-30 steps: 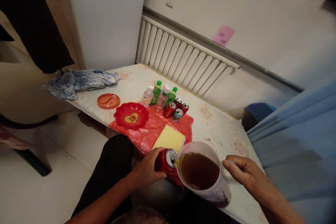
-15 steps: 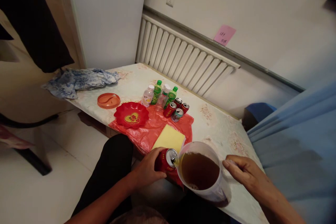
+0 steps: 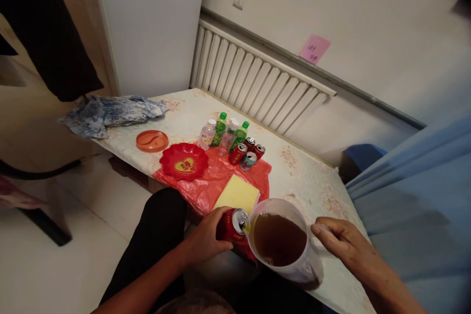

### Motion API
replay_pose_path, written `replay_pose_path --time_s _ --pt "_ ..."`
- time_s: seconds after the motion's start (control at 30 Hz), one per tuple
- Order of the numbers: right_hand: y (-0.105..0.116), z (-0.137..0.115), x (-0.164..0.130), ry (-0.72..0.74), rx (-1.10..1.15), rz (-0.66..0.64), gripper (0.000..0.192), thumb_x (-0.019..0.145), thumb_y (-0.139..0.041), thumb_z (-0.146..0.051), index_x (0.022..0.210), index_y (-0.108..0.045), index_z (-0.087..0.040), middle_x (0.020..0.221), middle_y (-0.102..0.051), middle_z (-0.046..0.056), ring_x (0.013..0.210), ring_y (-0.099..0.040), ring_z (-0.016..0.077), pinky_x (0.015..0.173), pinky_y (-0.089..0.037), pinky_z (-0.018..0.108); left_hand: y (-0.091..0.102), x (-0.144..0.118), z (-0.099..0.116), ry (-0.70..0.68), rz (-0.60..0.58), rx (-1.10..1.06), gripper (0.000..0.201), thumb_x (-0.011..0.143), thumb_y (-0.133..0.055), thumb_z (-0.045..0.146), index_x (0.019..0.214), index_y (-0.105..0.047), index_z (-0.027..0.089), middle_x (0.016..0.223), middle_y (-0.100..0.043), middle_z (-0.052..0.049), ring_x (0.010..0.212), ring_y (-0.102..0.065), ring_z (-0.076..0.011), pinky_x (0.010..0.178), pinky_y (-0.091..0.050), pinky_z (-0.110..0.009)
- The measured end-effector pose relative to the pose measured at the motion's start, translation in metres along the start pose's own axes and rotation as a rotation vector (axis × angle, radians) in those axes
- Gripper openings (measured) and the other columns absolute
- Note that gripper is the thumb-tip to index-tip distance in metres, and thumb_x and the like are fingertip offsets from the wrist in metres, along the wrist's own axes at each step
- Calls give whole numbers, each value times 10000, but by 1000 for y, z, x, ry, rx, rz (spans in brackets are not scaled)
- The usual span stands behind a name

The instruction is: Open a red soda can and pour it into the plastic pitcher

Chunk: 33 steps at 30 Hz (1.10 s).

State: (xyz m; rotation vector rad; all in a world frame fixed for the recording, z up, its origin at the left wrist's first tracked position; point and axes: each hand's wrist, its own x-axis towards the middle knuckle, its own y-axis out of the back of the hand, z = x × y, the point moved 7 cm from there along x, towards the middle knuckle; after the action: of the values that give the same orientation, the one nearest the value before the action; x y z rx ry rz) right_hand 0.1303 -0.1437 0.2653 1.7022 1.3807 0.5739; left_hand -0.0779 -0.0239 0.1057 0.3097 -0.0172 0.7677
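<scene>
My left hand (image 3: 208, 238) is wrapped round a red drink can (image 3: 233, 225), its opened top facing up and tipped a little to the right. Against the can's top rests the spout of a translucent plastic pitcher (image 3: 312, 272), tilted left and holding brown liquid (image 3: 278, 240). My right hand (image 3: 340, 240) grips the pitcher on its right side, the fingers closed round the handle, which is mostly hidden. Just beyond the can lies a yellow cloth or pad (image 3: 238, 194) on a red plastic bag (image 3: 206, 186).
Several bottles (image 3: 220, 132) and cans (image 3: 248, 161) stand together on the table (image 3: 312, 176). To their left are a red scalloped plate (image 3: 184, 161) and an orange round lid (image 3: 152, 141). A blue patterned cloth (image 3: 117, 113) lies at the far left; a radiator (image 3: 253, 73) runs behind.
Almost nothing differs. The liquid's surface in the pitcher has shifted very slightly; both hands, the can and the pitcher keep nearly the same position.
</scene>
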Motion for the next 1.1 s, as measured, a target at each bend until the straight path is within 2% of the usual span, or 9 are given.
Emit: replay_pose_path --time_s 0.37,0.67,0.8,0.93,1.1 --pt "-6 2 4 -22 78 10 503 778 -495 -600 532 -276 -220 544 -233 -52 511 -242 102 468 -230 239 4 -1 -3 48 14 -15 749 583 -699 109 1284 -467 236 1316 -561 -66 1222 -502 -286 1070 -372 -430" --pt "-26 40 25 -26 457 69 523 812 -466 -628 537 -265 -231 523 -214 -72 503 -178 93 480 -166 250 16 3 -14 73 69 -42 762 574 -694 86 1285 -465 239 1316 -573 -63 1219 -511 -284 1067 -380 -427" --pt "-25 38 47 -2 670 161 480 845 -474 -547 543 -263 -239 524 -202 -78 495 -175 96 479 -169 260 22 4 -26 120 95 -28 768 550 -689 80 1272 -469 224 1320 -568 -75 1232 -500 -299 1077 -366 -432" --pt "-27 26 82 56 815 277 429 848 -489 -458 536 -290 -240 510 -213 -82 469 -195 96 463 -207 260 25 4 -41 119 113 -47 784 523 -672 54 1260 -478 238 1289 -591 -60 1201 -523 -301 1054 -389 -422" --pt "-50 9 144 175 1028 381 417 835 -518 -432 524 -326 -232 458 -250 -92 419 -208 85 433 -227 250 30 4 -60 163 133 -90 809 509 -665 45 1271 -486 249 1287 -607 -49 1210 -525 -308 1061 -391 -440"
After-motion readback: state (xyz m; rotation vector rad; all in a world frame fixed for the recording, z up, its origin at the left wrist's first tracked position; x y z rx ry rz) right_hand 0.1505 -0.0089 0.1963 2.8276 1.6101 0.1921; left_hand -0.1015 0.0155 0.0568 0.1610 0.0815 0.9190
